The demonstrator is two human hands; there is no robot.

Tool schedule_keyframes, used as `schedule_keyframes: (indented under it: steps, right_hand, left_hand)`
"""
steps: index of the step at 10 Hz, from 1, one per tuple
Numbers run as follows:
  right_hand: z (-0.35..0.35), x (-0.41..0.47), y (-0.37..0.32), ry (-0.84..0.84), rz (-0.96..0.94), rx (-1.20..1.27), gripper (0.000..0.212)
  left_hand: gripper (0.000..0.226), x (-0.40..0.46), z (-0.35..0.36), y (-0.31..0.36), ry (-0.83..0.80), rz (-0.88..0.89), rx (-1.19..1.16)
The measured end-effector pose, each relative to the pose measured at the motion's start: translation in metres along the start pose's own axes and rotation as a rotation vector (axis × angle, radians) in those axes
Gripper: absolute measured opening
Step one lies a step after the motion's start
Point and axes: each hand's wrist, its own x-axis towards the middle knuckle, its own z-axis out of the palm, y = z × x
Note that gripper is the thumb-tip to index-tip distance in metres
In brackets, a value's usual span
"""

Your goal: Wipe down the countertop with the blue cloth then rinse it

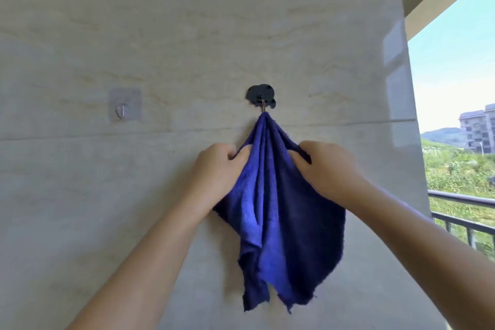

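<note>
Head view: nearest us, two bare forearms reach up from the bottom edge. We note the left hand (218, 166) pinching the left edge of the blue cloth (278, 222), and the right hand (325, 169) gripping its right edge, fingers curled into the fabric. The cloth hangs by its top from a black hook (261, 96) on the beige tiled wall (187, 35). A clear adhesive hook (124, 107) sits further left. A balcony railing (463, 211) shows at far right.

Both forearms are bare to the frame edge, left hand (218, 166) and right hand (325, 169) ringless.
</note>
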Motion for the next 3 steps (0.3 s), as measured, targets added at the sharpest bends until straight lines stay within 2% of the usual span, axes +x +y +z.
schedule_keyframes:
  steps: [1, 2, 3]
  right_hand:
    - [0.027, -0.052, 0.005, -0.053, 0.202, 0.569, 0.040]
    - [0.056, -0.121, 0.008, -0.104, 0.258, 0.750, 0.025]
    - [0.064, -0.173, 0.017, -0.206, 0.340, 0.817, 0.022]
  left_hand:
    - [0.037, -0.049, 0.017, -0.008, -0.124, -0.265, -0.518]
    - [0.044, -0.114, 0.043, -0.032, -0.186, -0.496, -0.694]
    - [0.047, -0.190, 0.068, -0.063, -0.339, -0.652, -0.633]
